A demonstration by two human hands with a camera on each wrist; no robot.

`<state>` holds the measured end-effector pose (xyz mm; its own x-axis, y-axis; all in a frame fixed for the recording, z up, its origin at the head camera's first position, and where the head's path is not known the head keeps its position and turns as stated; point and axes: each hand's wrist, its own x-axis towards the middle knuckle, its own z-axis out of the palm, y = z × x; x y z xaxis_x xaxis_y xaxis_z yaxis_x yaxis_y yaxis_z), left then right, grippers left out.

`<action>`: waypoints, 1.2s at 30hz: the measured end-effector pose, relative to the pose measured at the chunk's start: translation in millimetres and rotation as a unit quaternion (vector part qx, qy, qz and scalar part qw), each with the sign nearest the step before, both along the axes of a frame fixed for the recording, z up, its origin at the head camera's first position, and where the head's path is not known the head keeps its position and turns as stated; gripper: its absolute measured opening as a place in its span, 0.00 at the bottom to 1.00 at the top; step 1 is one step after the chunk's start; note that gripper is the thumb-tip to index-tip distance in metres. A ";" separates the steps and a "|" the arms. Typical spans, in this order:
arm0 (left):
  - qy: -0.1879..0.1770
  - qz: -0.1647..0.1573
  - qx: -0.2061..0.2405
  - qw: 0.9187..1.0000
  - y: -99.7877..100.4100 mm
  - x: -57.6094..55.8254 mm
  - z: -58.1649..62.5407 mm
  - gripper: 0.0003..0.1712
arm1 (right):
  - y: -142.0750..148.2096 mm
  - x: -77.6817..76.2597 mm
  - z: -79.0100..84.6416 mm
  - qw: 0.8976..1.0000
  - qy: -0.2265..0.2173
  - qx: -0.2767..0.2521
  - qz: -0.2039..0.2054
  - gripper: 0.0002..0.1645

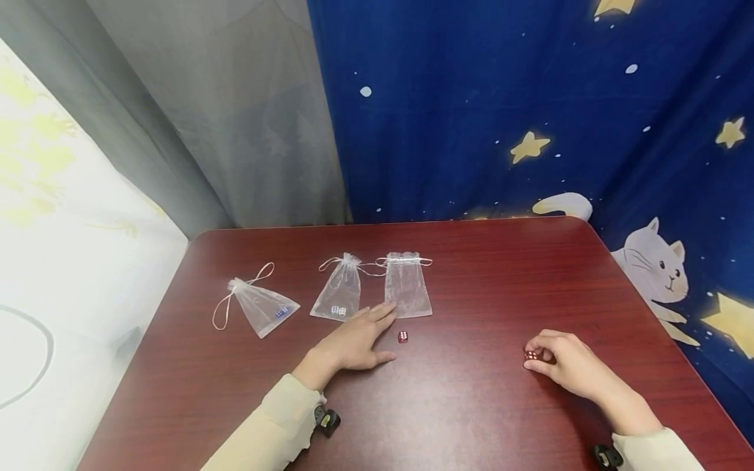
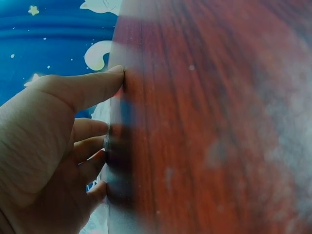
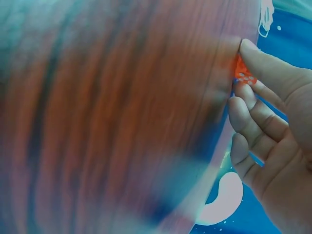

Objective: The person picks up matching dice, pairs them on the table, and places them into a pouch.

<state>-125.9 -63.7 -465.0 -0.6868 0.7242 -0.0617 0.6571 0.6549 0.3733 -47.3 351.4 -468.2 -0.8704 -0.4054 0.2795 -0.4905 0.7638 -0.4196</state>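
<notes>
Between thumb and fingers, my right hand [image 1: 568, 363] pinches a red die [image 1: 531, 356] low over the right part of the table; the right wrist view shows the red die [image 3: 243, 72] at the thumb tip. My left hand [image 1: 353, 340] rests on the table with fingers extended, fingertips at the lower left corner of a sheer white drawstring bag [image 1: 408, 291]. Another red die [image 1: 403, 336] lies just right of the left hand, apart from it. Left of that bag is a second sheer bag [image 1: 344, 284] with white dice [image 1: 338, 311] inside, its corner near the left hand.
A third drawstring bag [image 1: 259, 304] holding blue dice [image 1: 281, 313] lies farther left on the dark red table [image 1: 471, 275]. Behind the table hang a grey curtain [image 1: 247, 118] and a blue starry curtain [image 1: 459, 111]. A white surface [image 1: 88, 261] stands along the left.
</notes>
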 end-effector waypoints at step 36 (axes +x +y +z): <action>0.000 -0.001 -0.006 1.000 1.1 0.2 2.1 0.48 | -52.5 -51.7 56.2 0.999 0.027 0.022 0.027 0.10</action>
<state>-125.7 -62.6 -462.8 -0.6856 0.7247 -0.0697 0.6583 0.6579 0.3658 -99.0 298.9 -412.1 -0.8309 -0.4641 0.3068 -0.5525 0.7531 -0.3572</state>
